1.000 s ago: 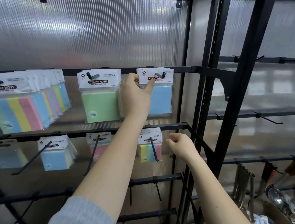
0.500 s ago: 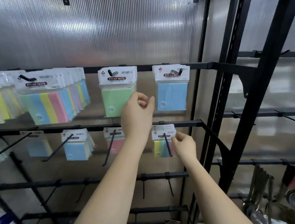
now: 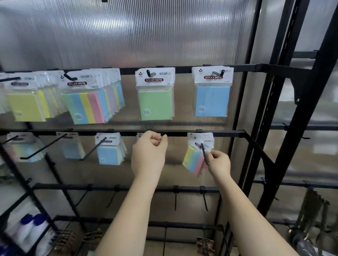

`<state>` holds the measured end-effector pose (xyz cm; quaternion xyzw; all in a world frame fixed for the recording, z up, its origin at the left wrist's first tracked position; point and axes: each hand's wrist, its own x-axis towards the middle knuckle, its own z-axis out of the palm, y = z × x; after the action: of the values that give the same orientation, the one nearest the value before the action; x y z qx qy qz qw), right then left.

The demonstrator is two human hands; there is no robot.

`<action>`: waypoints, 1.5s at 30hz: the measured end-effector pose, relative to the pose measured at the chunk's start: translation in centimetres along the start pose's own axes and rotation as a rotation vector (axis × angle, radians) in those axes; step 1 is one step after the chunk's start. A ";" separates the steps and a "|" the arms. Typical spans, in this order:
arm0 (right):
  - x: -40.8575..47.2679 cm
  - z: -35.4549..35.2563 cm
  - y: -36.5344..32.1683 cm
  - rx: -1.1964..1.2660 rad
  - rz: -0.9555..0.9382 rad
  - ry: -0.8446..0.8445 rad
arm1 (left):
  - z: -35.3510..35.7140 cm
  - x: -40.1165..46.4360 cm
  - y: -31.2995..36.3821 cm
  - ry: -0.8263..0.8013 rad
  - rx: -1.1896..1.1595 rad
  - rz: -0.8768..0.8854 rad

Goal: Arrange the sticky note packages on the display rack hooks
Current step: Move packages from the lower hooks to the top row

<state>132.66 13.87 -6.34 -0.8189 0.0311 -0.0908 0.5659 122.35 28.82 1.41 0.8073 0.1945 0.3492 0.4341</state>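
On lower hook [image 3: 204, 154], right hand [image 3: 219, 163] pinches tilted package [image 3: 194, 159]

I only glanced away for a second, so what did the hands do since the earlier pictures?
The left hand let go of the blue sticky note package on the top row and dropped to the bar below, fingers curled. The right hand reached up and took hold of the multicolour package, tilting it on its hook. The green package stayed hanging.

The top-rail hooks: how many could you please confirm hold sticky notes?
4: far-left yellow packs, striped packs, green pack, blue pack. More may hang beyond the left edge.
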 end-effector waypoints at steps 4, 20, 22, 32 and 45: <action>-1.6 -1.2 0.0 0.024 -0.011 0.029 | -0.6 -0.5 -1.4 0.007 0.015 -0.081; -6.2 -4.7 -7.1 -0.251 -0.172 0.093 | 0.5 8.1 -7.8 -0.154 0.003 -0.347; -6.6 -4.5 -8.3 -0.205 -0.201 0.134 | 1.1 9.8 -8.6 -0.203 0.020 -0.388; -8.1 -2.5 -10.7 -0.026 -0.216 0.290 | 3.3 13.2 -10.5 -0.405 0.005 -0.425; -9.7 -2.0 -10.7 0.003 -0.172 0.369 | 4.3 12.7 -12.8 -0.398 0.029 -0.398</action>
<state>122.17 17.35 3.27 -0.7872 0.0640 -0.2876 0.5418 133.99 41.23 -5.86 0.8122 0.2650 0.0888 0.5120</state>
